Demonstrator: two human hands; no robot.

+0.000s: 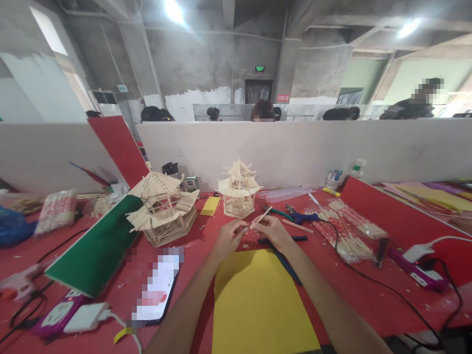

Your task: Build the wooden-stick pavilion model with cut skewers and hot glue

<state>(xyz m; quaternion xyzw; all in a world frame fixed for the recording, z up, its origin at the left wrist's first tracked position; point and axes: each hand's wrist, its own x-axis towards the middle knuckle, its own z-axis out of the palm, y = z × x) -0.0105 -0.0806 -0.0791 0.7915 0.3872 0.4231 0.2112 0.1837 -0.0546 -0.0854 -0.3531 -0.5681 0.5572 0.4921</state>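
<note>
Between thumb and fingers my right hand (275,230) pinches a thin wooden stick (262,216), which slants up to the right. Close by on the left, my left hand (232,237) has its fingers curled together near the stick's lower end; what they hold, if anything, is too small to make out. Just beyond both hands stands a small two-tiered pagoda model (239,194) built of sticks. A larger stick pavilion (162,209) sits further left. Under my forearms lies a yellow sheet (260,305). Blue-handled pliers (285,265) rest partly beneath my right hand.
A phone (158,287) and a green board (98,246) are on the left. To the right lie a blue glue gun (304,217), its cable, bagged sticks (344,231) and a purple power strip (420,270). A white partition (295,152) closes off the back of the red table (195,275).
</note>
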